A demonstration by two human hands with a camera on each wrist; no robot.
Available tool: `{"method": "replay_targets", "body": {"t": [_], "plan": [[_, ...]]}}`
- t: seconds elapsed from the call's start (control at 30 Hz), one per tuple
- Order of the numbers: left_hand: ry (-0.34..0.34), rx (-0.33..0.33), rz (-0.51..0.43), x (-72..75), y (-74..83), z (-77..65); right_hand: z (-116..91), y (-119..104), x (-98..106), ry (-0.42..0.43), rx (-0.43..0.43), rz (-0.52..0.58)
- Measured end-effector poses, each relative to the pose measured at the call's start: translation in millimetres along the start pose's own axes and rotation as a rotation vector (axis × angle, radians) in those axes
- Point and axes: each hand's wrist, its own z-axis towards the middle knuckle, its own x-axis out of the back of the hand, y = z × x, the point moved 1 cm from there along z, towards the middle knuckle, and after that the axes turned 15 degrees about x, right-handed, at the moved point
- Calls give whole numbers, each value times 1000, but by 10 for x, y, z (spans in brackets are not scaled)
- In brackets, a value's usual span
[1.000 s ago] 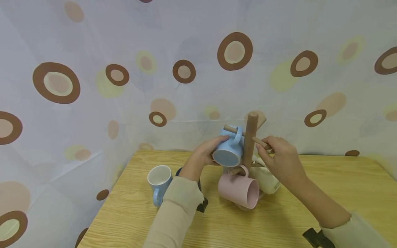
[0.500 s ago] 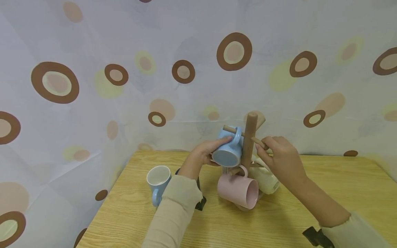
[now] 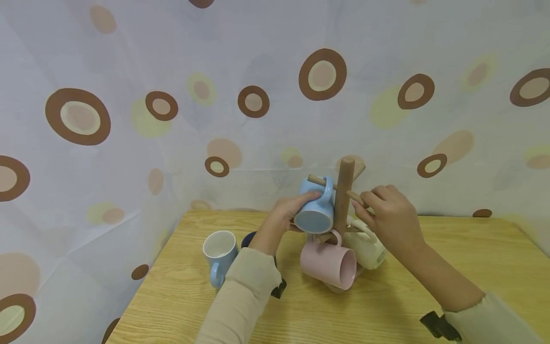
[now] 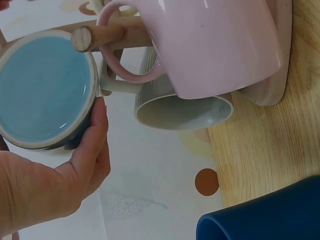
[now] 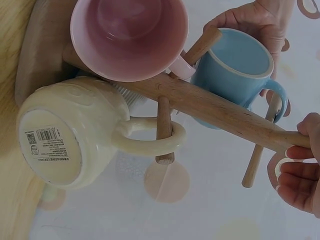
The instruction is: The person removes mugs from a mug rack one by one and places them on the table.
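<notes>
My left hand [image 3: 285,210] grips a light blue mug [image 3: 315,217], its thumb on the outer wall. The mug's handle loops around an upper peg of the wooden mug tree [image 3: 344,191], and its base faces the head camera. On the post's other side, my right hand [image 3: 393,217] pinches another upper peg [image 3: 354,196] between thumb and fingers. Below hangs a pink mug [image 3: 322,263] on a lower peg, lying sideways. Beside it a cream mug [image 5: 75,132] hangs with its base label showing. A grey ribbed mug [image 4: 180,110] hangs behind the pink one.
A second light blue mug [image 3: 220,251] stands upright at the left of the wooden table [image 3: 172,306]. Close to it a dark blue mug [image 4: 265,215] is partly hidden by my left forearm. A patterned curtain [image 3: 275,138] hangs behind the table.
Both hands keep their holds on the blue mug and the peg. The right fingers now cover slightly more of the peg. The head view has shifted a little.
</notes>
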Motion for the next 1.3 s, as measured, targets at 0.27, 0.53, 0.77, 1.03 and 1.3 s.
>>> {"method": "replay_targets", "body": {"t": [0.27, 0.53, 0.77, 1.03, 1.3], "plan": [[69, -49, -70, -36, -59, -11, -2, 12, -17, 6, 43, -43], [53, -109, -92, -8, -108, 33, 6, 16, -3, -7, 47, -44], [37, -167, -131, 15, -141, 59, 7, 10, -11, 16, 61, -48], [55, -246, -243, 51, -173, 82, 3, 6, -27, 19, 57, -44], [65, -286, -303, 124, -214, 68, -7, 2, -19, 14, 47, -31]]}}
